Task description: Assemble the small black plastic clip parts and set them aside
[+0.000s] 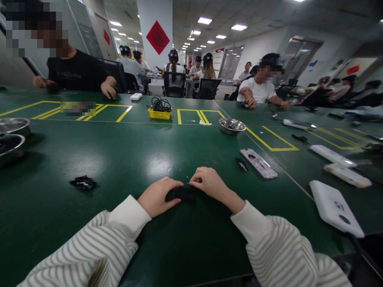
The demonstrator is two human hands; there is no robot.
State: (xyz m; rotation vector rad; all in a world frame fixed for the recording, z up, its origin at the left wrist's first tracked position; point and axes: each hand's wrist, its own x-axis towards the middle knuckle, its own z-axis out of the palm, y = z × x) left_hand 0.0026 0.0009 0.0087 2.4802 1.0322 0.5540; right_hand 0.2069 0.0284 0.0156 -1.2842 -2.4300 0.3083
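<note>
My left hand (159, 196) is wrapped round one end of a small black oblong object (187, 195) lying on the green table (119, 239). Its exact kind is too dark to make out. Just beyond the object's other end, my right hand (209, 182) is closed in a pinch, fingertips pointing left. A thin pale pin-like piece (188, 183) sticks out from those fingertips towards my left hand. To the left lies a crumpled shiny black plastic packet (83, 182). On the right, a small black packet (241, 164) rests beside a phone (259, 163).
A metal bowl (232, 126) and a yellow tray of black cables (160, 114) stand farther back. More metal bowls (13, 147) are at the left edge. White devices (336, 207) line the right side. Two people sit across the table, their hands on it.
</note>
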